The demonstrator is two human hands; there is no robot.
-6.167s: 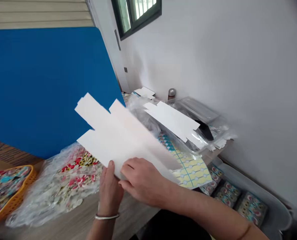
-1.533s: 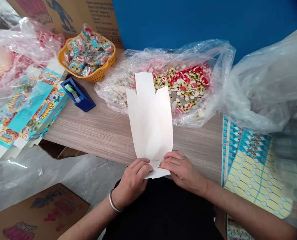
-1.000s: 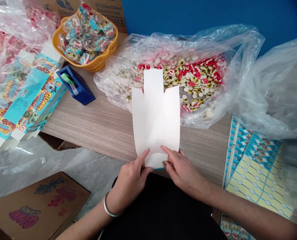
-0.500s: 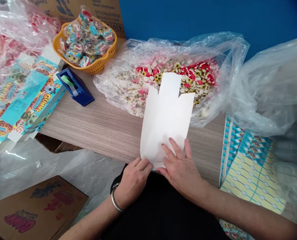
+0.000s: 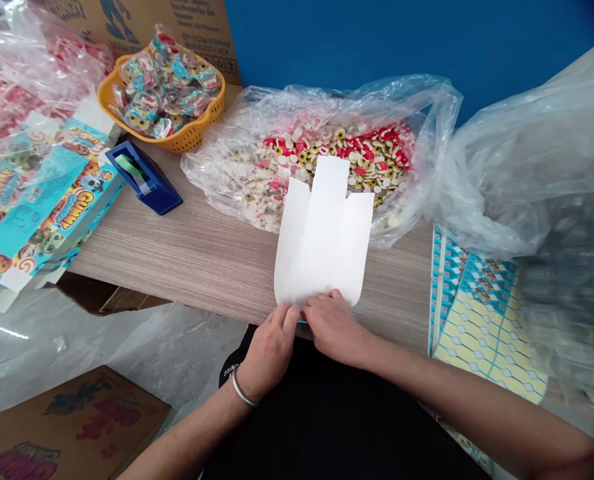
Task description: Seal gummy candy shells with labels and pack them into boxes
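Two bare hands meet at the near end of the work: your left hand, with a metal bangle on its wrist, and your right hand, the pair almost touching. Your fingers are together and curled, not spread, clamped on a creased white card blank. The left fingertips take its near left corner, and the right fingers wrap its near edge (a sliver of teal print peeks out underneath). Your right hand sits slightly farther along the card than your left.

From the fingers, the blank's long axis runs straight ahead, away from you. Its three tabs lie over a plastic bag of gummy candies, and its middle stretches across the wood-grain table. Ahead and left of the fingers sit a blue tape dispenser and printed flat box blanks, with an orange basket of packets beyond. To the right lies a printed sheet.
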